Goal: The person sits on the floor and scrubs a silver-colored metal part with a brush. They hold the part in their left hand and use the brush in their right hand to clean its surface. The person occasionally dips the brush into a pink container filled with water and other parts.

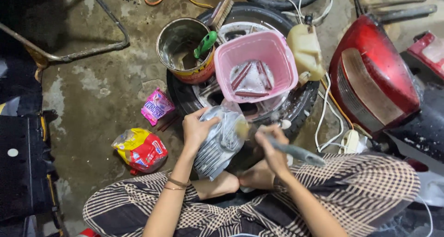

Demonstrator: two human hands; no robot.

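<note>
Two hands busy over lap. Left hand (196, 128) clamped on top edge of ribbed grey metal engine part (218, 144), steadying it upright. Right hand (273, 147) closed round grey-handled paintbrush (282, 147), bristles touching part's face. Pink plastic tub (255, 66) at 12 o'clock, resting on black tyre (296, 107); rusty tin can (182, 50) at 11. Judgement: keep part braced firm, work bristles along fins, not across.

1. Ribbed silver-grey metal engine casing (218, 144): wet, finned, tilted upright over my lap, gripped at its top by my left hand (196, 128).
2. Grey-handled brush (282, 147): in my right hand (273, 149), bristles against the casing's upper right.
</note>
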